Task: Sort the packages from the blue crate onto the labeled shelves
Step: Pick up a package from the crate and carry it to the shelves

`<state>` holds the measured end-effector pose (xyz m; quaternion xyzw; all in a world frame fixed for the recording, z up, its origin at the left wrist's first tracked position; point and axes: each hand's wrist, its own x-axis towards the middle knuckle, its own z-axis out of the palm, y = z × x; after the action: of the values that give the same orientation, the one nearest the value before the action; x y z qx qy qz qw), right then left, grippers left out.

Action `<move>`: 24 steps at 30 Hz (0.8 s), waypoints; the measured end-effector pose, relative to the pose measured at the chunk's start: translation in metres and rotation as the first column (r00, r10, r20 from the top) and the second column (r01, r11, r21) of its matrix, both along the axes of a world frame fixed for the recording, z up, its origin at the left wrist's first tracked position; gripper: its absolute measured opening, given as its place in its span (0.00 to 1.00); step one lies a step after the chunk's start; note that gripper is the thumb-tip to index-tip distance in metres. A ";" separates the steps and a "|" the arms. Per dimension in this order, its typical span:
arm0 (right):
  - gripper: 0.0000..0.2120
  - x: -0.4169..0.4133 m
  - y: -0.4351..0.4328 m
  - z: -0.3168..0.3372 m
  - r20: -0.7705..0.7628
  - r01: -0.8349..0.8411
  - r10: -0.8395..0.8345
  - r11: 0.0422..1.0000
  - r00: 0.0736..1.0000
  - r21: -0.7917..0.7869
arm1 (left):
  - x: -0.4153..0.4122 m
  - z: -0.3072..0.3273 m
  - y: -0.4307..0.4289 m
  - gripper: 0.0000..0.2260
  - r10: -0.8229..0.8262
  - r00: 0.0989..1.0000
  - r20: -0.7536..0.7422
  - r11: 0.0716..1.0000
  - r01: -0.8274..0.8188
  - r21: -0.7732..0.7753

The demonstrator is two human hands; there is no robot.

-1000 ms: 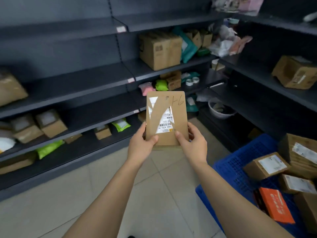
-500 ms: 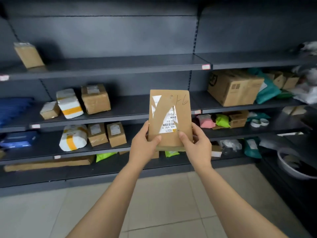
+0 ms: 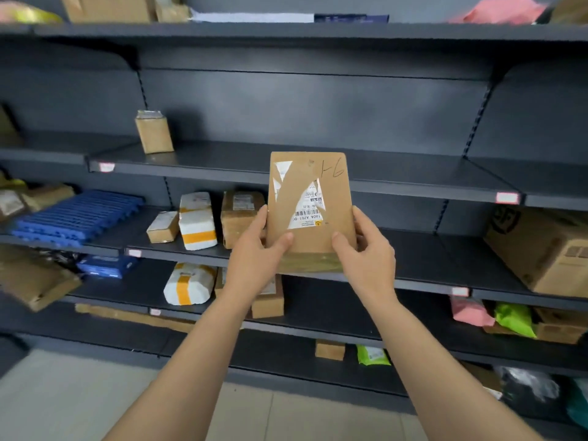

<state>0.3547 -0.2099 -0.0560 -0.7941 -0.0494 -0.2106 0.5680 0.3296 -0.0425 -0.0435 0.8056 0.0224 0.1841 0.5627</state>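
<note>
Flat brown package [image 3: 310, 202], upright, long axis vertical. Torn label [image 3: 307, 213] reads "160A A701-0"; pen scrawl top right. Grasped at lower sides by left hand [image 3: 254, 259] and right hand [image 3: 366, 259].

Light soft, even, moderately bright, from above. Shelves [image 3: 206, 160] dark; shadow beneath each board, dull sheen on front edges. Package [image 3: 310, 202] sharp, faint glare on its bottom tape. Frame edges smeared: box [image 3: 35, 281] at left and pink bag [image 3: 502, 11] top right blurred. Shelf lines bow, wide-angle.
</note>
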 end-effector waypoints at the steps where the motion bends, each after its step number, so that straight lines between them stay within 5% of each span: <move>1: 0.28 0.015 0.006 0.007 0.006 -0.025 0.026 1.000 1.000 -0.018 | 0.011 0.006 0.006 0.30 0.019 1.000 0.015 1.000 -0.020 0.019; 14: 0.30 0.154 0.112 0.066 0.036 -0.398 0.416 0.888 0.909 -0.229 | 0.115 0.068 0.129 0.40 0.092 0.994 -0.057 0.971 -0.077 0.228; 24: 0.38 0.253 0.241 0.090 0.050 -0.373 0.400 0.887 0.915 -0.274 | 0.219 0.092 0.264 0.44 0.125 0.992 -0.030 0.935 -0.108 0.338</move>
<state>0.6078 0.0308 0.0343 -0.8232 -0.2635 -0.1266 0.4867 0.5485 0.2214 0.0486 0.8912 0.0527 0.1978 0.4047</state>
